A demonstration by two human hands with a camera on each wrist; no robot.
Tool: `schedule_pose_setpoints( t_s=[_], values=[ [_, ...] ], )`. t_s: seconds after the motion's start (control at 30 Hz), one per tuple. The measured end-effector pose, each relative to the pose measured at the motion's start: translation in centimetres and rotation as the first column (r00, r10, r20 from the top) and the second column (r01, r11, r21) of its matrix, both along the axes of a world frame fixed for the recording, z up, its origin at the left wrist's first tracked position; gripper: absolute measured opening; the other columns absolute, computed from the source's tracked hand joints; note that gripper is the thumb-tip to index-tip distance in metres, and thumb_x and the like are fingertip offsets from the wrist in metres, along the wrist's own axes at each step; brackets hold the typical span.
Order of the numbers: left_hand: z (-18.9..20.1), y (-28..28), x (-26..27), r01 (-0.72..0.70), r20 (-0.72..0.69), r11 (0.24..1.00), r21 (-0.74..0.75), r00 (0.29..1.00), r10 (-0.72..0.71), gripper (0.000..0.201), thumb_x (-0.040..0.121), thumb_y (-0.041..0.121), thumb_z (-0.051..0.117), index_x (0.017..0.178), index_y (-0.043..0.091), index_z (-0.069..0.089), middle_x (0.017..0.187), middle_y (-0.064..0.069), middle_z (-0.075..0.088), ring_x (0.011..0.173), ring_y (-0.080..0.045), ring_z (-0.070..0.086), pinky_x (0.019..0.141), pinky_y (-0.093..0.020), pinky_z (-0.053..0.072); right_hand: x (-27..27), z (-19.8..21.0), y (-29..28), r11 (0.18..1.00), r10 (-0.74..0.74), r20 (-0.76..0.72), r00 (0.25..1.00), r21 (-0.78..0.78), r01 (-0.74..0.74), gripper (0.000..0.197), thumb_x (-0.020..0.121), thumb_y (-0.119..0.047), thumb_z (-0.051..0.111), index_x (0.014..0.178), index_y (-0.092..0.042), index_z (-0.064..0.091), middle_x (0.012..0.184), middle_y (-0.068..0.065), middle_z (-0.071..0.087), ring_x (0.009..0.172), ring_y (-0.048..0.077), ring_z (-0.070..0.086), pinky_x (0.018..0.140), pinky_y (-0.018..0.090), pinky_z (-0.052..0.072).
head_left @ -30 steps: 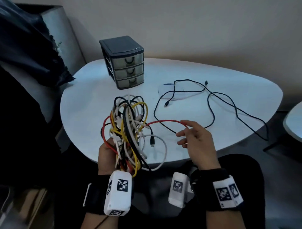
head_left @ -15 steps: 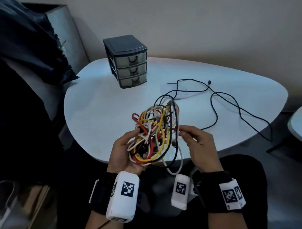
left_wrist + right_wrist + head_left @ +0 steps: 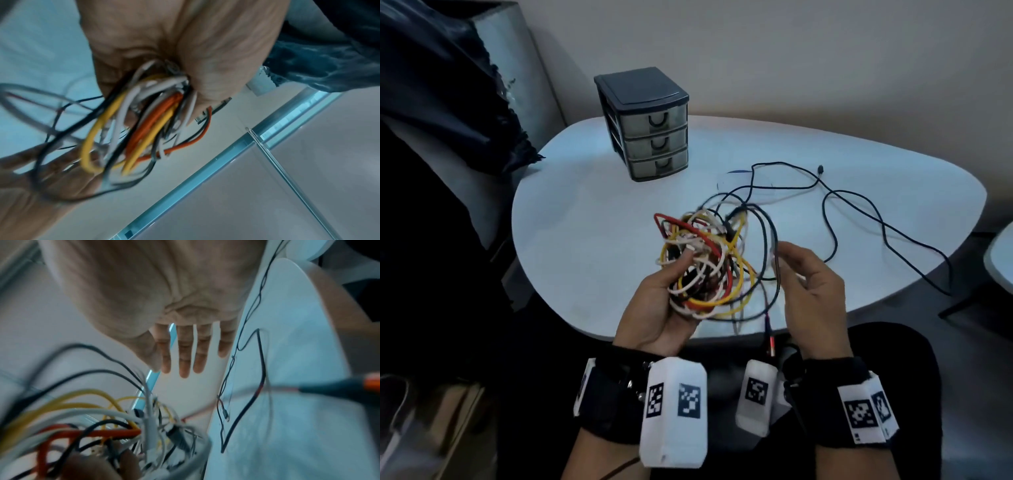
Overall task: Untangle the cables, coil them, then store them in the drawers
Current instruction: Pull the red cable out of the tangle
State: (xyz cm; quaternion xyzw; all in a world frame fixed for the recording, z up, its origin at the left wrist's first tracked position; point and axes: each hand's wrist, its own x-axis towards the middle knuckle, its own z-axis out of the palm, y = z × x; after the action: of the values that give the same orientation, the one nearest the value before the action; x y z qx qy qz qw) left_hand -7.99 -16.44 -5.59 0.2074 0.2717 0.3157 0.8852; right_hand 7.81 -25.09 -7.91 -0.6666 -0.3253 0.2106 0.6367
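A tangle of red, yellow, white and black cables (image 3: 702, 270) is held over the table's near edge by my left hand (image 3: 674, 274), thumb on top and fingers curled beneath. The left wrist view shows that grip closely, the cables (image 3: 144, 123) bunched against the palm. My right hand (image 3: 791, 263) hovers just right of the tangle with straight, spread fingers (image 3: 185, 353), gripping nothing. Black strands loop out beside it, and a red-tipped plug (image 3: 770, 346) dangles below. The dark three-drawer unit (image 3: 654, 137) stands at the table's back, all drawers shut.
A long black cable (image 3: 859, 209) lies loose across the right half of the white oval table (image 3: 585, 222), also in the right wrist view (image 3: 261, 369). Dark fabric (image 3: 448, 102) hangs at the left. Another table's edge (image 3: 1000, 260) shows at far right.
The left hand brought the tangle from upright at the left toward the middle and tipped it flatter. The right hand let go of the red loop it pinched and now hovers open.
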Motion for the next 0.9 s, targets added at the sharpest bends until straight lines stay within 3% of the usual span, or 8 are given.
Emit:
schedule_pose_setpoints(
  t_s=[0.17,0.27,0.33,0.43,0.53,0.63,0.77,0.9],
  values=[
    [1.6,1.2,1.0,-0.18,0.073,0.982,0.065,0.982,0.175,0.025,0.102,0.017,0.045,0.108,0.014,0.07,0.107,-0.009,0.074,0.096,-0.022,0.072,0.079,-0.037,0.061,-0.9,1.7,-0.3,0.993,-0.046,0.039,0.998,0.11,0.042,0.023,0.091,-0.011,0.069,0.085,-0.033,0.073,0.082,-0.007,0.073,0.083,0.014,0.068,0.079,0.029,0.054],
    [2.1,1.3,1.1,-0.228,0.094,0.967,0.114,0.971,0.218,0.031,0.1,0.016,0.048,0.128,0.01,0.062,0.121,-0.011,0.07,0.105,-0.024,0.069,0.085,-0.039,0.059,-2.1,3.1,-0.4,0.984,0.072,0.105,0.992,0.154,-0.088,0.024,0.089,-0.008,0.07,0.084,-0.032,0.074,0.078,-0.006,0.073,0.076,0.016,0.068,0.075,0.03,0.056],
    [2.2,1.1,1.0,-0.245,0.087,0.96,0.139,0.968,0.234,0.043,0.098,0.017,0.052,0.139,0.006,0.052,0.131,-0.015,0.063,0.111,-0.027,0.066,0.087,-0.04,0.058,-2.7,3.6,-0.3,0.97,0.164,0.138,0.977,0.157,-0.185,0.021,0.089,-0.007,0.069,0.086,-0.027,0.074,0.075,-0.008,0.072,0.071,0.011,0.066,0.07,0.025,0.055],
    [2.3,0.8,0.9,-0.247,0.072,0.956,0.161,0.969,0.238,0.049,0.096,0.019,0.054,0.142,0.004,0.049,0.136,-0.018,0.059,0.114,-0.029,0.063,0.088,-0.042,0.057,-3.4,3.5,0.1,0.96,0.229,0.151,0.962,0.126,-0.248,0.018,0.089,-0.006,0.068,0.088,-0.022,0.075,0.072,-0.008,0.071,0.066,0.011,0.063,0.063,0.026,0.053],
    [2.2,0.6,1.0,-0.255,0.072,0.952,0.169,0.967,0.246,0.048,0.096,0.017,0.054,0.142,0.004,0.048,0.136,-0.019,0.059,0.118,-0.033,0.062,0.087,-0.043,0.057,-3.6,3.1,0.4,0.968,0.225,0.117,0.967,0.087,-0.236,0.013,0.089,-0.008,0.07,0.085,-0.018,0.076,0.069,-0.003,0.07,0.065,0.025,0.061,0.062,0.035,0.051],
    [1.7,0.5,1.1,-0.27,0.059,0.949,0.162,0.963,0.263,0.051,0.093,0.015,0.057,0.142,0.004,0.048,0.137,-0.021,0.058,0.122,-0.035,0.059,0.088,-0.043,0.057,-3.7,3.3,0.5,0.976,0.204,0.083,0.976,0.061,-0.209,0.014,0.087,-0.008,0.072,0.081,-0.021,0.076,0.063,0.002,0.066,0.062,0.03,0.058,0.058,0.027,0.048],
    [1.5,0.5,1.2,-0.233,0.059,0.965,0.121,0.972,0.228,0.044,0.093,0.009,0.053,0.136,0.0,0.053,0.126,-0.024,0.062,0.104,-0.031,0.067,0.082,-0.039,0.059,-4.1,3.6,0.6,0.988,0.15,-0.002,0.989,0.036,-0.15,0.014,0.084,-0.015,0.076,0.075,-0.026,0.074,0.062,0.017,0.06,0.054,0.023,0.047,0.051,0.025,0.041],
    [0.9,0.3,1.0,-0.191,0.104,0.981,0.041,0.977,0.186,0.032,0.091,0.014,0.049,0.117,0.003,0.063,0.116,-0.021,0.063,0.108,-0.034,0.061,0.096,-0.043,0.049,-4.5,3.8,0.7,0.992,0.123,-0.049,0.991,0.017,-0.123,0.012,0.079,-0.021,0.08,0.072,-0.015,0.073,0.064,0.021,0.062,0.053,0.019,0.048,0.05,0.031,0.042]
  ],
)
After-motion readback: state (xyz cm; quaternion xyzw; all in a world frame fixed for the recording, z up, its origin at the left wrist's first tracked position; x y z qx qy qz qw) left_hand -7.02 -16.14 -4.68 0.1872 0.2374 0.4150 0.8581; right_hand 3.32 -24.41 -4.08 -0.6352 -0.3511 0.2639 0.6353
